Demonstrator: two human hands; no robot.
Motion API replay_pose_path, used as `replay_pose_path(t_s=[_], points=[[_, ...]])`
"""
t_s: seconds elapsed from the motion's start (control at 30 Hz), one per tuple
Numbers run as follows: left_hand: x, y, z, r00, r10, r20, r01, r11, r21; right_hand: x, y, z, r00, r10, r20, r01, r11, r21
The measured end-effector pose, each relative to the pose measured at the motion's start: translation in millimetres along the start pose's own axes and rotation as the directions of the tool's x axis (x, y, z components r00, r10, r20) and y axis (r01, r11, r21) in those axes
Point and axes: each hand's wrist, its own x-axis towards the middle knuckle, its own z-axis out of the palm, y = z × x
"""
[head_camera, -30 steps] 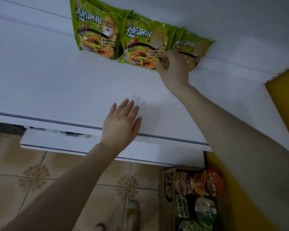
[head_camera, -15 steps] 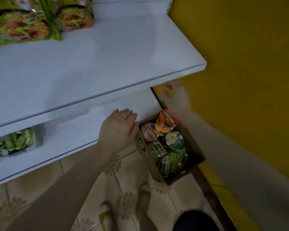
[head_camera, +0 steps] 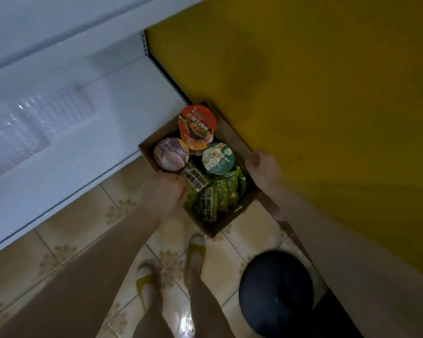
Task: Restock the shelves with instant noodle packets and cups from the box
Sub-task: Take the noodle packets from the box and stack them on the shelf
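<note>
Cardboard box (head_camera: 226, 219) stands open-topped on the tiled floor (head_camera: 83, 228), its long axis parallel to the yellow wall (head_camera: 327, 93), beside the white shelf base (head_camera: 83, 147). Far end: three noodle cups, lids up, one red (head_camera: 197, 124), one purple (head_camera: 171, 154), one green (head_camera: 217, 157). Near end: green noodle packets (head_camera: 217, 195) on edge, number unclear. Right hand (head_camera: 263, 169) grips the right rim; left hand (head_camera: 164, 191) curls over the left rim, its hold not discernible
</note>
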Motion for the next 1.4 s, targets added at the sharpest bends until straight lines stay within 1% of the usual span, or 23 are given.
replay_pose_path(t_s=[0.13, 0.2, 0.23, 0.3, 0.47, 0.57, 0.73, 0.8, 0.87, 1.0, 1.17, 1.27, 1.4], points=[[25, 2, 49, 0.989, 0.071, 0.127, -0.075, 0.997, 0.030, 23, 35, 45, 0.989, 0.119, 0.083, -0.121, 0.992, 0.021], [37, 0, 75, 0.975, 0.059, 0.215, -0.068, 0.997, 0.036, 34, 49, 71, 0.978, 0.168, 0.126, -0.174, 0.984, 0.040], [45, -2, 90, 0.965, 0.026, 0.261, -0.046, 0.997, 0.069, 39, 54, 84, 0.970, 0.190, 0.149, -0.200, 0.978, 0.057], [61, -8, 121, 0.949, 0.023, 0.316, -0.062, 0.992, 0.113, 50, 66, 114, 0.959, 0.216, 0.186, -0.238, 0.966, 0.102], [100, -27, 204, 0.888, 0.079, 0.453, -0.205, 0.950, 0.235, 77, 95, 200, 0.924, 0.282, 0.260, -0.323, 0.937, 0.133], [121, -37, 251, 0.847, 0.122, 0.518, -0.288, 0.924, 0.252, 94, 114, 246, 0.897, 0.343, 0.278, -0.398, 0.900, 0.176], [151, -47, 308, 0.799, 0.163, 0.579, -0.334, 0.920, 0.203, 117, 131, 284, 0.874, 0.414, 0.254, -0.471, 0.849, 0.239], [159, -48, 319, 0.778, 0.164, 0.606, -0.347, 0.917, 0.198, 124, 135, 292, 0.875, 0.422, 0.237, -0.473, 0.850, 0.233], [166, -50, 325, 0.761, 0.142, 0.633, -0.361, 0.904, 0.231, 127, 137, 297, 0.882, 0.416, 0.222, -0.461, 0.859, 0.222], [172, -53, 335, 0.719, 0.129, 0.682, -0.399, 0.881, 0.254, 128, 139, 302, 0.895, 0.387, 0.222, -0.431, 0.880, 0.202], [178, -44, 325, 0.722, 0.132, 0.679, -0.443, 0.843, 0.306, 128, 142, 306, 0.895, 0.364, 0.257, -0.416, 0.889, 0.191], [179, -39, 316, 0.693, 0.108, 0.713, -0.486, 0.801, 0.351, 124, 142, 307, 0.898, 0.347, 0.271, -0.404, 0.894, 0.194], [172, -36, 299, 0.686, 0.096, 0.721, -0.481, 0.803, 0.351, 118, 139, 299, 0.907, 0.303, 0.292, -0.371, 0.903, 0.216]])
